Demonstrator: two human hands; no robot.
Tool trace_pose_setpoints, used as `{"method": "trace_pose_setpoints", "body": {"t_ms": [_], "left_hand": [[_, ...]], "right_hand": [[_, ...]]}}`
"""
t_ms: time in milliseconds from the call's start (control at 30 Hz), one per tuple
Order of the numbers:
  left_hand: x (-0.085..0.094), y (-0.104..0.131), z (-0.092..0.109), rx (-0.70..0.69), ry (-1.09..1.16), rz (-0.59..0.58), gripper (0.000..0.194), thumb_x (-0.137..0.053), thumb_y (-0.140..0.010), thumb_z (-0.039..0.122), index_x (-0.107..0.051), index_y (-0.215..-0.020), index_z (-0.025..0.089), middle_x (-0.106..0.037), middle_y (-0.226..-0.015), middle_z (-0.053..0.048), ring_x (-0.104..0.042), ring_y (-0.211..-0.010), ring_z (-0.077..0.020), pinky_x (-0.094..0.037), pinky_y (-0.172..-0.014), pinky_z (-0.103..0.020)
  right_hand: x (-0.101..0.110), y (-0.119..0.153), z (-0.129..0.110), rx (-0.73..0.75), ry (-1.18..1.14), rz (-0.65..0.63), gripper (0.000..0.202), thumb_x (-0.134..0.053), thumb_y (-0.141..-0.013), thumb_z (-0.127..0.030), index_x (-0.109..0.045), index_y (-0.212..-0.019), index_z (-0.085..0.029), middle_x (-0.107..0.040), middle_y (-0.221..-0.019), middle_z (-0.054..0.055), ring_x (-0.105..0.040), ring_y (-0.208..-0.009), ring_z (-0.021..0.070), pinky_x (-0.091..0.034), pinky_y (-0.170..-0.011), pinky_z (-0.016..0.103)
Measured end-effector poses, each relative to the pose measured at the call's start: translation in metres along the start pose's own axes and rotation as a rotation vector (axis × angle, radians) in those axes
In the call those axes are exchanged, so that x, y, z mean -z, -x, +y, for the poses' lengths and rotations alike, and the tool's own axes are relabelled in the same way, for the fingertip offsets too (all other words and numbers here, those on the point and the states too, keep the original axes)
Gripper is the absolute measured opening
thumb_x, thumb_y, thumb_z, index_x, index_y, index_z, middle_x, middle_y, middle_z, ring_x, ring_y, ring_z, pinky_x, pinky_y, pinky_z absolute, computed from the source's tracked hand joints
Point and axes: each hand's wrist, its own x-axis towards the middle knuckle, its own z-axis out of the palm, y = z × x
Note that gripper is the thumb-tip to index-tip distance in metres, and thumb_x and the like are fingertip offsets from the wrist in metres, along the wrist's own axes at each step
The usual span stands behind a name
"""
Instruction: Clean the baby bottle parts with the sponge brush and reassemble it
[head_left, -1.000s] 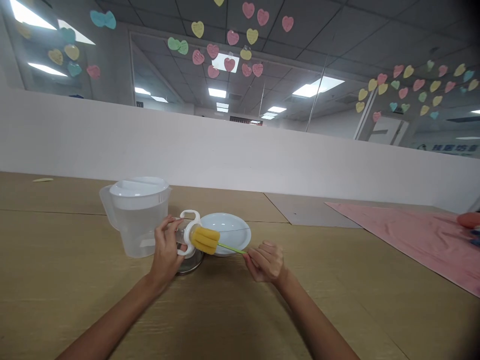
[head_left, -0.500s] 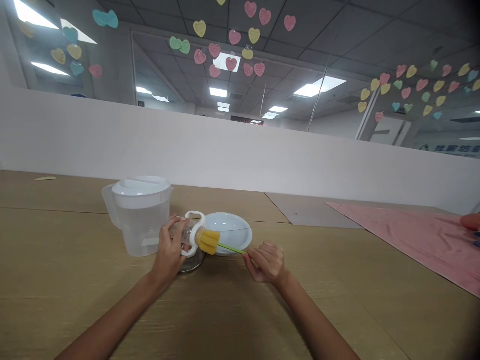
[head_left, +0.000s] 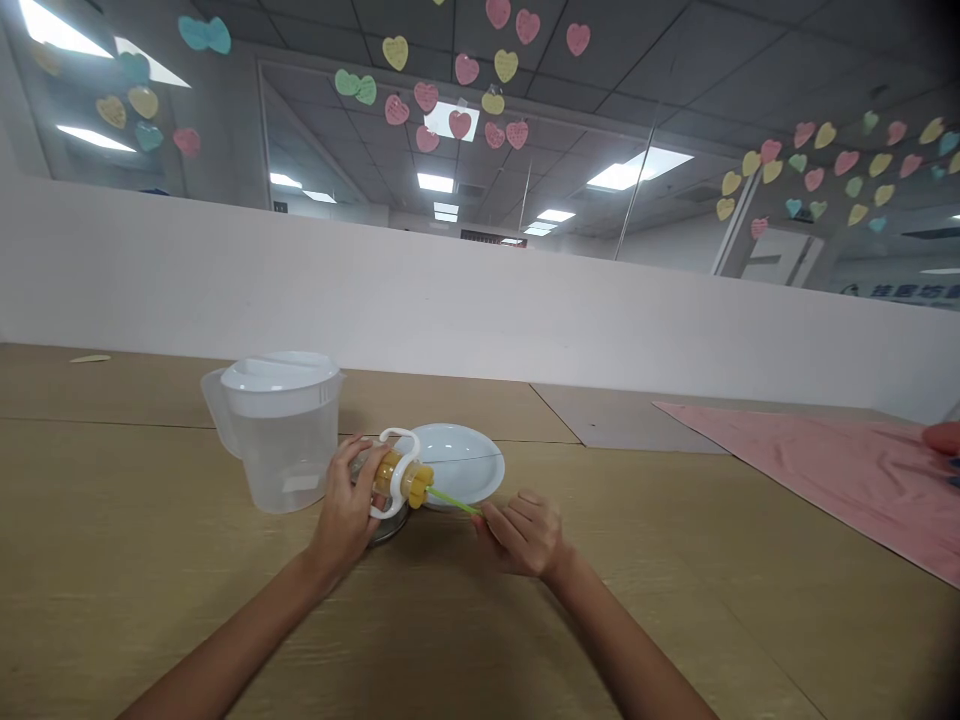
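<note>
On the left of the table (head_left: pixel 420 630), a lidded pitcher (head_left: pixel 281 430) of cloudy, translucent plastic stands upright, its handle turned away from the work. Just beside it, the left hand (head_left: pixel 346 500) curls around a small clear bottle (head_left: pixel 384 472), fingers over the top. The bottle lies tilted nearly on its side, its mouth towards the right hand. A firm but light wrap seems best here: the smooth wall probably slips if wet, and the grip should resist the brush's push and twist. A glossy white collar (head_left: pixel 406 468) with two curved handles rings the bottle near its mouth and could serve as a stop for the fingers.

The yellow sponge head (head_left: pixel 418 487), soft-looking and ribbed lengthwise, sits partly inside the bottle, its end sticking out. Below is a dark, shiny round dish (head_left: pixel 390 530), mostly hidden; behind, a smooth white plate (head_left: pixel 471 470) with a shallow well. From the sponge runs a thin green stem (head_left: pixel 452 501), pinched by the right hand (head_left: pixel 521 535) with its fingers folded in. Steady pressure along the bottle's axis, with a slight turn, should keep the stem from bending. Well apart at the right lies a creased pink cloth (head_left: pixel 817 480).
</note>
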Motion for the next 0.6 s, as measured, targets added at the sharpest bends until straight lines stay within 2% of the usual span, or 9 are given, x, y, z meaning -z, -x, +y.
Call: {"method": "trace_pose_setpoints", "body": {"t_ms": [167, 233, 400, 500, 600], "left_hand": [[-0.003, 0.005, 0.014, -0.155, -0.005, -0.05, 0.053, -0.049, -0.075, 0.01, -0.041, -0.126, 0.016, -0.039, -0.122, -0.016, -0.035, -0.123, -0.0327, -0.038, -0.096, -0.049], [-0.001, 0.006, 0.02, -0.177, -0.002, -0.072, 0.054, -0.05, -0.075, 0.011, -0.04, -0.128, 0.016, -0.039, -0.122, -0.016, -0.035, -0.123, -0.0331, -0.039, -0.094, -0.048], [0.007, -0.004, 0.019, -0.072, -0.02, -0.05, 0.048, -0.049, -0.076, 0.011, -0.045, -0.123, 0.02, -0.041, -0.121, -0.014, -0.038, -0.12, -0.0303, -0.038, -0.094, -0.045], [0.011, -0.011, 0.011, 0.025, -0.039, -0.038, 0.046, -0.049, -0.076, 0.012, -0.048, -0.121, 0.022, -0.042, -0.122, -0.012, -0.041, -0.119, -0.0295, -0.038, -0.095, -0.045], [0.011, -0.011, 0.007, 0.056, -0.036, -0.055, 0.047, -0.049, -0.077, 0.013, -0.048, -0.122, 0.023, -0.043, -0.123, -0.012, -0.041, -0.118, -0.0293, -0.038, -0.095, -0.044]], "right_hand": [[-0.002, -0.002, -0.006, 0.045, 0.011, -0.033, 0.007, -0.061, -0.077, -0.016, -0.058, -0.08, -0.011, -0.049, -0.048, -0.004, -0.038, -0.046, 0.0078, -0.024, -0.046, 0.026], [-0.001, -0.003, -0.006, 0.048, 0.016, -0.048, 0.006, -0.061, -0.078, -0.017, -0.058, -0.077, -0.011, -0.048, -0.048, -0.004, -0.038, -0.046, 0.0076, -0.024, -0.047, 0.026], [0.004, 0.0, 0.007, -0.007, 0.025, -0.049, 0.022, -0.061, -0.077, -0.018, -0.048, -0.06, -0.017, -0.041, -0.044, -0.006, -0.031, -0.044, 0.0074, -0.019, -0.046, 0.027], [0.006, 0.001, 0.013, -0.028, 0.053, -0.043, 0.026, -0.06, -0.078, -0.019, -0.045, -0.057, -0.018, -0.038, -0.043, -0.006, -0.028, -0.043, 0.0075, -0.017, -0.046, 0.028], [0.006, 0.0, 0.013, -0.03, 0.06, -0.057, 0.029, -0.059, -0.079, -0.019, -0.043, -0.055, -0.018, -0.037, -0.043, -0.006, -0.028, -0.043, 0.0074, -0.017, -0.046, 0.027]]}}
